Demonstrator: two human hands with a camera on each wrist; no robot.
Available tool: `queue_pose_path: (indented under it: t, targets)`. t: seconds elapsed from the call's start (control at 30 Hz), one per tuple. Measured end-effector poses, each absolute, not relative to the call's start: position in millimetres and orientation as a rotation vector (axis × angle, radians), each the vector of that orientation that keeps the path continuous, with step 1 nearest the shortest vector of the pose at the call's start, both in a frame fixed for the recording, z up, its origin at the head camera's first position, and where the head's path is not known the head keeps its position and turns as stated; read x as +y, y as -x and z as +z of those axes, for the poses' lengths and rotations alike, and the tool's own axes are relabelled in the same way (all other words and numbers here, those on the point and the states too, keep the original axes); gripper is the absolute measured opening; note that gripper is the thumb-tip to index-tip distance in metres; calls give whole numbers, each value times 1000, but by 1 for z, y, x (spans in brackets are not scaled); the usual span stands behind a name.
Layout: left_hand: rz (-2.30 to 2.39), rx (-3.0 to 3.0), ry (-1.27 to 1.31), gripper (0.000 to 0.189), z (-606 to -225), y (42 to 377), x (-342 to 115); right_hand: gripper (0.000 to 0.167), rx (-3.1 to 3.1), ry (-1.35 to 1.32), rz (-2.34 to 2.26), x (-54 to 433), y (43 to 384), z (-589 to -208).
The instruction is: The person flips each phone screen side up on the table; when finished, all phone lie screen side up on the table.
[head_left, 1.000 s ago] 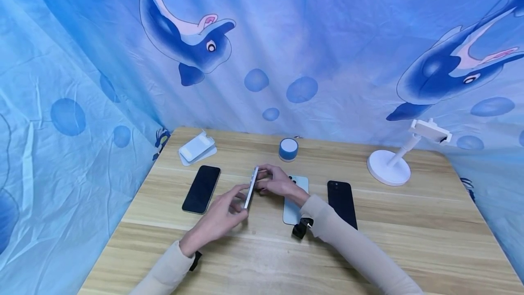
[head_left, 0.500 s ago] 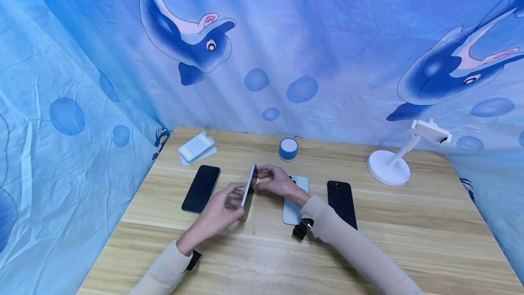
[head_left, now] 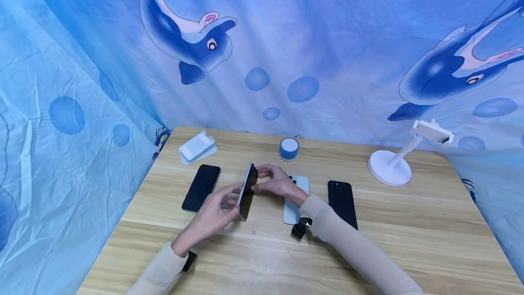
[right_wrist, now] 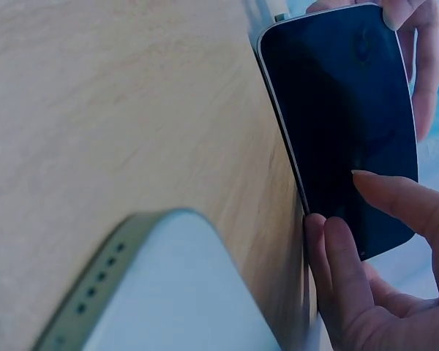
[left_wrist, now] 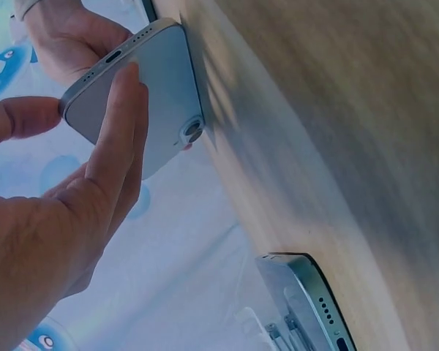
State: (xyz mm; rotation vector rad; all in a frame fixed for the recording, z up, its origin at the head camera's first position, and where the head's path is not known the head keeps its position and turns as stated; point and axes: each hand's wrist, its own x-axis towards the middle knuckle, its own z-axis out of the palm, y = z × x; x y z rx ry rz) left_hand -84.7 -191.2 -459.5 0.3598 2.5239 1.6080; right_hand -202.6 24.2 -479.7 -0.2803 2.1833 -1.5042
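Note:
A smartphone (head_left: 248,195) stands tilted on its long edge at the table's middle, its dark screen turned to the right. My left hand (head_left: 214,213) grips its near end; in the left wrist view the fingers (left_wrist: 121,124) lie on the pale back and the thumb is at the edge. At the far end my right hand (head_left: 279,182) holds it, with the thumb on the dark screen (right_wrist: 329,102) in the right wrist view. A pale blue phone (head_left: 291,213) lies face down below my right wrist. Left of my left hand lies a phone (head_left: 201,188) with its dark screen up.
To the right, a black phone (head_left: 342,201) lies back up, partly under the right sleeve. A white phone stand (head_left: 389,168) is at the back right. A blue cylinder with a white top (head_left: 288,150) and a white folding stand (head_left: 197,146) are at the back.
The held phone has tipped and moved slightly left, so its dark screen now shows to the head camera. My left hand has shifted left with it; the right hand has barely moved.

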Motion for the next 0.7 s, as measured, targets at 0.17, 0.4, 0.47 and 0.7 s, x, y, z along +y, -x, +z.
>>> queue_pose_path:
  t: [0.17,0.4,0.47,0.7]
  targets:
    - [1603,2476,-437,65,-458,86,-193,63,2198,286,-1492,22,202,-478]
    - [1509,2550,-447,67,-455,85,-198,61,2237,299,-1483,20,201,-481]
    - [1516,2546,-423,70,-455,84,-200,61,2258,291,-1471,18,200,-481]
    - [1432,2589,-366,89,-458,84,-206,62,2324,253,-1431,12,199,-481]
